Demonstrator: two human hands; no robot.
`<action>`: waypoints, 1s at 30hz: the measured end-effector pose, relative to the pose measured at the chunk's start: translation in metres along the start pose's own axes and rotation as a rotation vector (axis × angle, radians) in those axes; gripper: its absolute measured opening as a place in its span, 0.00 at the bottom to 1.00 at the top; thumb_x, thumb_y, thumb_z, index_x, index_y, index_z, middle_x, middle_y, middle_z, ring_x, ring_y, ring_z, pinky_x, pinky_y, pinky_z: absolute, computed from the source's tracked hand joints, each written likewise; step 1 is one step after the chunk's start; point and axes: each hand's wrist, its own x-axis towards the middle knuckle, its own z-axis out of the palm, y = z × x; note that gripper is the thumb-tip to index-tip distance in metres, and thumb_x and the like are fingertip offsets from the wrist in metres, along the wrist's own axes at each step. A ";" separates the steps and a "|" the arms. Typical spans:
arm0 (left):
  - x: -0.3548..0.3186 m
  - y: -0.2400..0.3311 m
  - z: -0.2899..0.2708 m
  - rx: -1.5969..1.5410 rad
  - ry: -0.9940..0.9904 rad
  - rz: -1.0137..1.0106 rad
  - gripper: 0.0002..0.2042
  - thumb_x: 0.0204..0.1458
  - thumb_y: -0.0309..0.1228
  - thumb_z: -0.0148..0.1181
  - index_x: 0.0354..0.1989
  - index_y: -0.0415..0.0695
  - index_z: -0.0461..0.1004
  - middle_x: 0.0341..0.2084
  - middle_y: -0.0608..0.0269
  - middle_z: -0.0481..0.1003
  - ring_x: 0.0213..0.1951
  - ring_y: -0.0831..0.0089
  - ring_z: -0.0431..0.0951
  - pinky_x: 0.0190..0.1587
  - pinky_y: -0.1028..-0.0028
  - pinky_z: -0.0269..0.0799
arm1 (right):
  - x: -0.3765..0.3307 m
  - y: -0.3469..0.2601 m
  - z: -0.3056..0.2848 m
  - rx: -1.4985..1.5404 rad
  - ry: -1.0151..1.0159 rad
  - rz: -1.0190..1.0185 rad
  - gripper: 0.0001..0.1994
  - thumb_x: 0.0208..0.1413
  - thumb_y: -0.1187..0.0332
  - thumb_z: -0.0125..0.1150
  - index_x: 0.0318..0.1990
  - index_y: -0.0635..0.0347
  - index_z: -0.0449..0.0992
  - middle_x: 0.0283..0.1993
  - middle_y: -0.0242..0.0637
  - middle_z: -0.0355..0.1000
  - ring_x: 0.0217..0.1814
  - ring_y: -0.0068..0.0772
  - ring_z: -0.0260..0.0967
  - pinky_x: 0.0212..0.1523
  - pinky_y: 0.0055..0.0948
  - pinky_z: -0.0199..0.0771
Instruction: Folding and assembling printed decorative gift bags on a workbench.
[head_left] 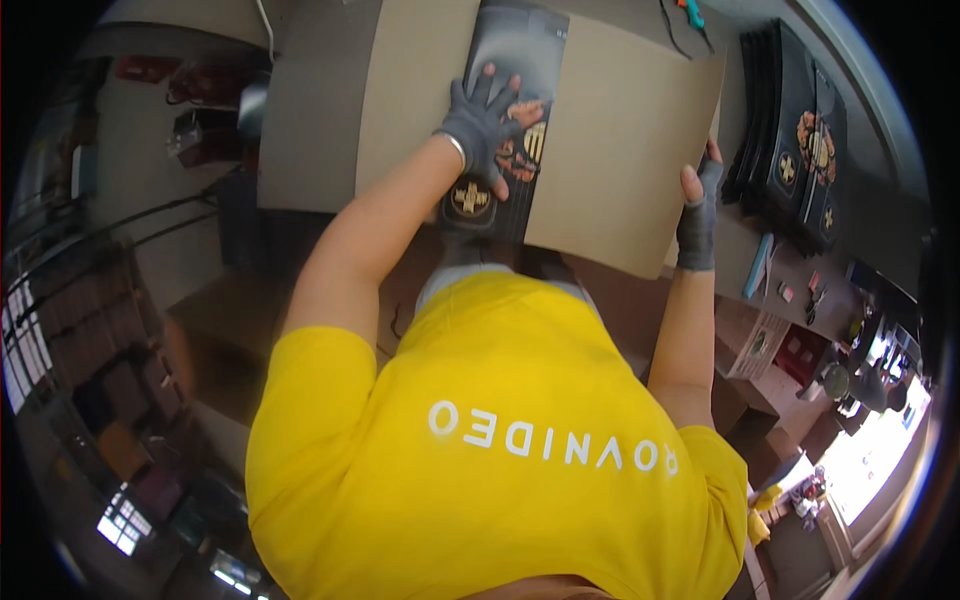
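The left hand point(487, 125), gloved, is pressing flat with spread fingers on a dark printed box point(512, 120) lying between brown cardboard sheets point(620, 150) on the workbench point(310, 120). The right hand point(699, 205) is gripping the sheet's right edge. The cardboard looks light and stiff, likely best held by its edges, with a stack of similar dark boxes point(800, 140) standing just beyond the right hand.

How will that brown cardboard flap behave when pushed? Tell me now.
The cardboard flap looks stiff: it lies flat though the right hand grips only one edge. Probably light, being a thin sheet. It may slide easily over the glossy dark pack under the left hand.
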 end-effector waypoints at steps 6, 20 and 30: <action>0.004 0.004 0.000 0.103 0.029 -0.060 0.67 0.19 0.71 0.71 0.75 0.70 0.41 0.75 0.51 0.32 0.73 0.38 0.28 0.62 0.29 0.37 | -0.002 0.000 0.014 -0.032 -0.048 -0.007 0.51 0.53 0.51 0.65 0.75 0.63 0.37 0.77 0.47 0.41 0.76 0.39 0.45 0.72 0.36 0.46; -0.001 0.004 0.003 0.062 0.056 -0.049 0.68 0.18 0.70 0.72 0.75 0.70 0.41 0.75 0.52 0.35 0.74 0.39 0.32 0.62 0.31 0.38 | 0.017 0.022 0.067 -0.646 -0.093 -0.351 0.23 0.57 0.55 0.62 0.58 0.50 0.70 0.71 0.56 0.55 0.76 0.57 0.46 0.74 0.48 0.44; 0.009 0.002 0.007 0.107 0.125 -0.063 0.71 0.17 0.80 0.59 0.74 0.50 0.48 0.74 0.53 0.45 0.73 0.42 0.36 0.63 0.32 0.36 | 0.022 0.082 0.105 -1.413 -0.190 -0.416 0.33 0.54 0.41 0.58 0.67 0.39 0.66 0.72 0.44 0.58 0.76 0.52 0.47 0.71 0.65 0.36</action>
